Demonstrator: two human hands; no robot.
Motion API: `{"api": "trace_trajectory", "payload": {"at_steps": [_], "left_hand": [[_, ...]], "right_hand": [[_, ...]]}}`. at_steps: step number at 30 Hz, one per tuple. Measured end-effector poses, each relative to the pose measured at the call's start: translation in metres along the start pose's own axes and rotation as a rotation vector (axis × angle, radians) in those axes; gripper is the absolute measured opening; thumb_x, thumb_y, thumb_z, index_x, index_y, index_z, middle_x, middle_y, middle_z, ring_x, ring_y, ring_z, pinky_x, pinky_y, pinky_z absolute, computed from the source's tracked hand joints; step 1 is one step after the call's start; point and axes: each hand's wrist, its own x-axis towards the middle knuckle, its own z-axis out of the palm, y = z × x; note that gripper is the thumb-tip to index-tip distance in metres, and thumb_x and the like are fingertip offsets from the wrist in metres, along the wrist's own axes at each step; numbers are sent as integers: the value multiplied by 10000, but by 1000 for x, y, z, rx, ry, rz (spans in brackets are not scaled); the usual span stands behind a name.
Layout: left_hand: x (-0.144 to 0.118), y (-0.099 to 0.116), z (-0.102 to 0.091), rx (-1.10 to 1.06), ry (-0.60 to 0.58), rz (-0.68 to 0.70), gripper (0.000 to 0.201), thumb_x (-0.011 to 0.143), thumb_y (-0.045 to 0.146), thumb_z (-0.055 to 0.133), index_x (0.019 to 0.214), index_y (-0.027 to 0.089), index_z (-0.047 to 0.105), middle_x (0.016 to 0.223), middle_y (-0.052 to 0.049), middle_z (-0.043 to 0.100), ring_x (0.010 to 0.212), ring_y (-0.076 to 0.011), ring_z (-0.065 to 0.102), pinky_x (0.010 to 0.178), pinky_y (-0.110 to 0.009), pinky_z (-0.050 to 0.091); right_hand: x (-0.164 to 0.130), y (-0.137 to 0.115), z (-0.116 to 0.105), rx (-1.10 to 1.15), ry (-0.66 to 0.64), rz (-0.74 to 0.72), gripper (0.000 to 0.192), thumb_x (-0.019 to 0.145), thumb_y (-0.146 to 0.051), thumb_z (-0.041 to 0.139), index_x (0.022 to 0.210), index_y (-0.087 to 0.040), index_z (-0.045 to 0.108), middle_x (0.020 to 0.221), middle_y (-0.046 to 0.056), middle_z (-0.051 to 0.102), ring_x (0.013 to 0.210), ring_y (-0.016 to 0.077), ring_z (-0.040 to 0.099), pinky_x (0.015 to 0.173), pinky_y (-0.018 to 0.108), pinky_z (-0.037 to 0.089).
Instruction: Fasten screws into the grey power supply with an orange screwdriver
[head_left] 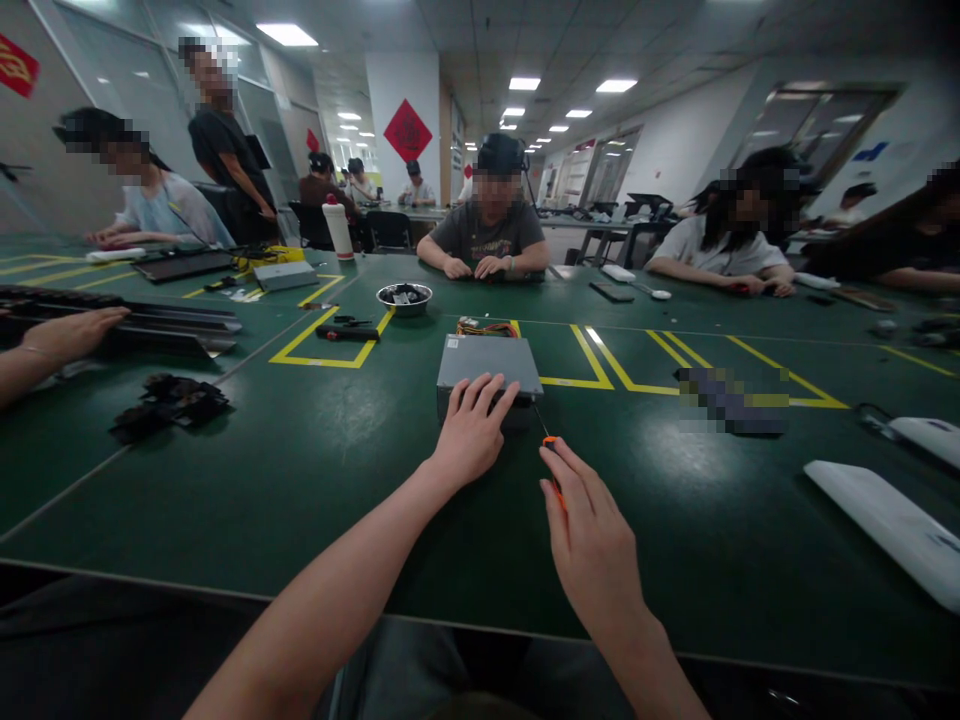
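One metal box and one screwdriver are handled on a green table (315, 480).

The one grey metal box (489, 364) is touched at its near edge by the spread, empty left hand (472, 432); just right of it, one orange-handled screwdriver (553, 466) is gripped by the closed right hand (592, 540), tip toward the box.

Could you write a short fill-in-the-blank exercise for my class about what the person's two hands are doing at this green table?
1. The left hand rests on top of a grey metal ____.
2. The right hand grips a screwdriver with an ____ handle.
3. Beyond the grey unit, a round metal bowl sits on the ____ table.
4. The lines marked on the table are ____.

Missing words: box; orange; green; yellow
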Motion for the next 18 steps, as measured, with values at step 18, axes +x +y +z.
{"api": "trace_trajectory", "payload": {"at_steps": [18], "left_hand": [[-1, -1, 0, -4, -1, 28, 541, 773, 151, 487, 1287, 281, 379, 1377, -73, 325, 1287, -254, 250, 1061, -464, 159]], "right_hand": [[-8, 8, 2, -68, 16, 66, 306, 870, -205, 412, 1158, -151, 501, 1115, 128, 593, 993, 211, 579, 820, 363, 496]]}}
